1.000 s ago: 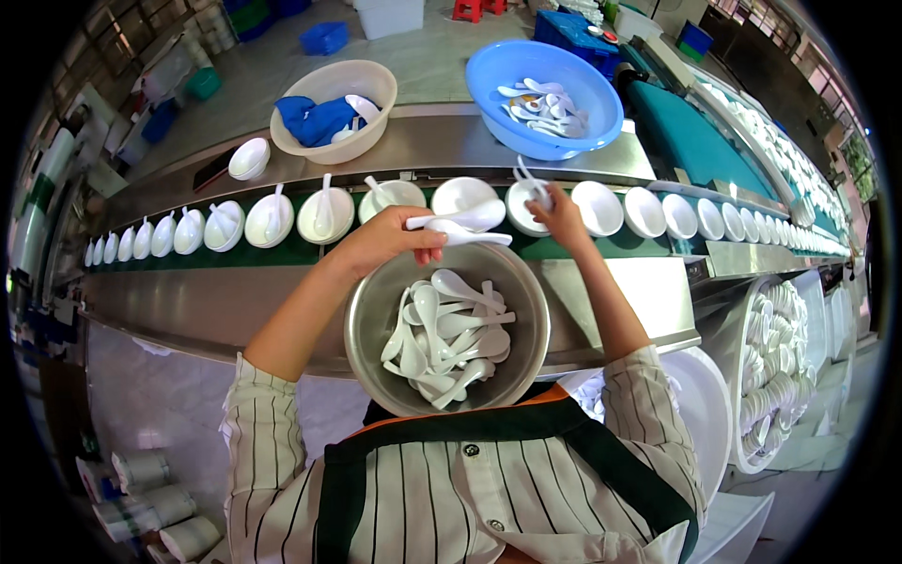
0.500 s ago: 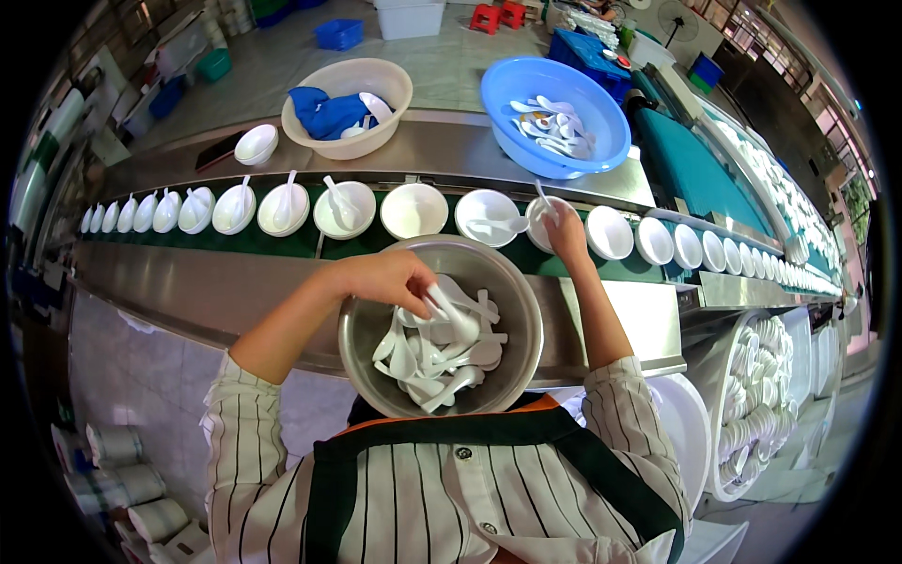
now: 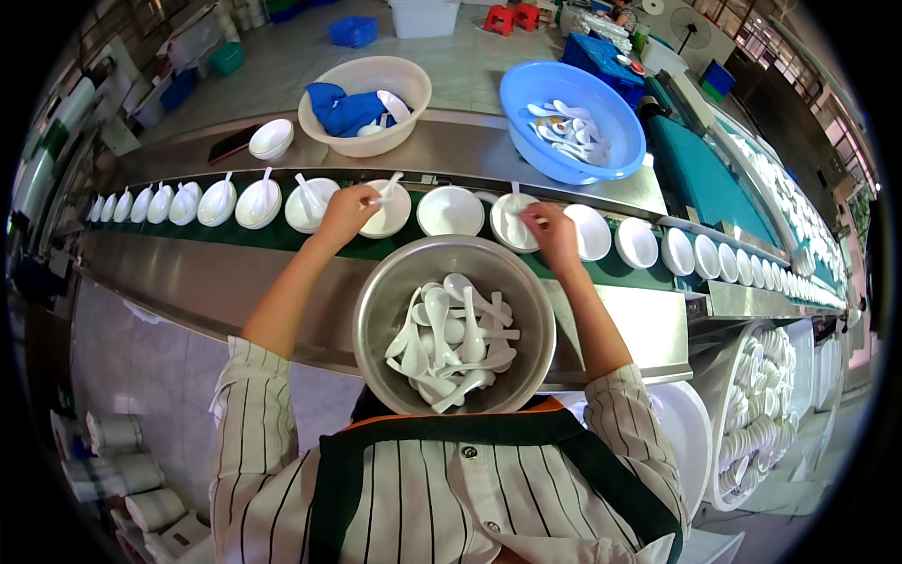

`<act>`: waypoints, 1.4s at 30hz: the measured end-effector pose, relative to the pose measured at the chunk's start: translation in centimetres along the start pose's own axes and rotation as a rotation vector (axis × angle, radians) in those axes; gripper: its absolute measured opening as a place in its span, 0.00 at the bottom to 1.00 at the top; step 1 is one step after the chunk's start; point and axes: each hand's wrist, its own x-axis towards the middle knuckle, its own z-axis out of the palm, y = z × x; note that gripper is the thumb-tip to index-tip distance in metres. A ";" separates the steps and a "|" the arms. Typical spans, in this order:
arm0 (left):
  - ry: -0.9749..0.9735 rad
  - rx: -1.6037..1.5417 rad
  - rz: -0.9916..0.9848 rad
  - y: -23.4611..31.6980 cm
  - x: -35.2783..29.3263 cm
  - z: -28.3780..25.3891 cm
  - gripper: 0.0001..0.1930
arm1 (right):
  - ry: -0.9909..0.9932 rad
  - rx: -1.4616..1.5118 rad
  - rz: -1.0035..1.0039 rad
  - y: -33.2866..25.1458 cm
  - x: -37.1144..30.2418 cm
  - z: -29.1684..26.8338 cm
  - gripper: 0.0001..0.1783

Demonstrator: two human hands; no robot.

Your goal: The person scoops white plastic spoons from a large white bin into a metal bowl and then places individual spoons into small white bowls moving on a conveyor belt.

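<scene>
My left hand [image 3: 348,214] reaches over a round white bowl [image 3: 387,222] on the belt, its fingers closed on a white soup spoon [image 3: 387,188] above the rim. To the right, my right hand [image 3: 554,233] is at another white bowl [image 3: 502,241]. Its fingertips pinch at the side of a white soup spoon [image 3: 513,209] that leans in that bowl with its handle pointing away. Between them stands one more white bowl [image 3: 450,212]. A steel basin [image 3: 373,282] in front of my body holds a heap of white soup spoons [image 3: 442,329].
White bowls run along the green belt [image 3: 362,247] both ways; several on the left hold spoons. Behind stand a cream basin [image 3: 418,94] with blue cloth and a blue basin [image 3: 620,113] with spoons. A crate [image 3: 722,470] of white tableware sits at right.
My left hand has moved from the steel basin up to a bowl, carrying a spoon. The row of bowls has shifted left. My right hand has moved slightly left and lower on its spoon.
</scene>
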 end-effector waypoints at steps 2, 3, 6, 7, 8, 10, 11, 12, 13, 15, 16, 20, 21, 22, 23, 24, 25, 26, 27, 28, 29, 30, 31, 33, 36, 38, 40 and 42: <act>0.064 0.173 0.092 -1.6 -0.6 0.0 0.15 | 0.128 -0.142 0.039 1.3 -0.8 -1.6 0.07; 0.110 0.283 0.169 -1.7 -1.1 -0.1 0.18 | 0.171 -0.217 0.068 2.0 -1.3 -2.3 0.07; 0.116 0.279 0.220 3.0 -1.3 -1.2 0.21 | 0.191 -0.432 0.062 4.0 -2.9 -3.5 0.09; 0.018 0.161 0.171 5.8 -1.6 -1.5 0.20 | 0.146 -0.485 0.014 4.2 -3.4 -3.7 0.09; -0.077 0.044 0.121 8.4 -2.1 -1.6 0.19 | 0.100 -0.537 -0.037 4.4 -3.7 -3.8 0.10; -0.433 0.014 0.294 12.8 -3.9 -1.7 0.18 | 0.071 -0.466 -0.103 0.8 -3.1 -3.9 0.14; -0.526 0.072 0.494 13.0 -5.0 -0.7 0.18 | 0.073 -0.396 -0.139 -1.6 -2.7 -4.0 0.15; -0.617 0.131 0.689 13.1 -6.1 0.5 0.19 | 0.058 -0.241 -0.138 -3.4 -2.3 -4.0 0.15; -0.698 0.276 0.703 13.0 -7.4 1.3 0.19 | -0.061 -0.135 -0.098 -5.9 -2.1 -3.8 0.14; -0.674 0.346 0.726 11.1 -9.4 3.4 0.14 | -0.320 -0.105 -0.114 -10.4 -2.4 -3.9 0.14; -0.757 0.379 0.693 11.6 -9.1 3.2 0.12 | -0.461 -0.188 -0.158 -11.6 -2.9 -3.7 0.14; -0.854 0.166 0.643 13.0 -8.4 2.3 0.06 | -0.721 -0.577 -0.365 -10.3 -6.0 -0.3 0.22; -0.903 0.048 0.561 13.7 -7.7 1.5 0.06 | -0.704 -0.579 -0.448 -10.0 -6.4 0.1 0.24; -0.949 -0.071 0.478 14.4 -6.9 0.6 0.06 | -0.817 -0.546 -0.384 -9.9 -6.2 0.0 0.24; -0.960 -0.157 0.351 14.7 -6.0 -0.5 0.06 | -0.932 -0.508 -0.321 -10.4 -5.7 0.0 0.24; -0.790 -0.203 0.277 14.4 -5.3 -1.2 0.07 | -1.041 -0.472 -0.255 -11.0 -5.3 -0.1 0.25; -0.621 -0.246 0.204 13.7 -4.5 -1.9 0.07 | -1.024 -0.344 -0.166 -11.7 -5.1 0.0 0.23; -0.491 -0.411 0.026 12.1 -3.2 -2.2 0.09 | -0.997 -0.279 -0.108 -11.5 -5.0 0.2 0.22; -0.275 -0.381 -0.005 10.4 -1.6 -2.3 0.10 | -0.967 -0.218 -0.046 -11.0 -4.9 0.4 0.21; -0.155 -0.382 -0.077 7.5 -0.3 -2.5 0.11 | -0.941 -0.151 0.005 -10.7 -4.7 0.6 0.21; -0.003 -0.404 -0.222 5.3 0.5 -2.8 0.15 | -0.901 -0.100 0.044 -11.1 -4.1 0.0 0.14; 0.057 -0.401 -0.297 1.4 1.4 -2.8 0.15 | -0.845 0.010 0.066 -11.2 -3.6 -0.5 0.13; 0.119 -0.351 -0.344 -2.1 2.0 -2.4 0.15 | -0.781 0.119 0.095 -10.9 -3.0 -1.2 0.12; 0.182 -0.211 -0.488 -7.1 1.7 -2.5 0.16 | -0.639 0.225 0.122 -10.5 -1.4 -2.9 0.10; 0.242 0.096 -0.534 -10.3 0.9 -3.7 0.16 | -0.316 0.236 0.014 -9.0 1.9 -4.4 0.08; 0.358 0.366 -0.411 -8.7 1.3 -3.0 0.19 | -0.040 0.076 0.027 -5.7 3.6 -4.0 0.09; 0.425 0.447 -0.230 -4.6 1.4 -2.3 0.20 | -0.067 -0.146 0.118 -1.5 3.8 -3.5 0.10; 0.443 0.359 -0.007 -0.8 1.4 -1.7 0.20 | -0.187 -0.236 0.251 3.0 3.6 -2.4 0.14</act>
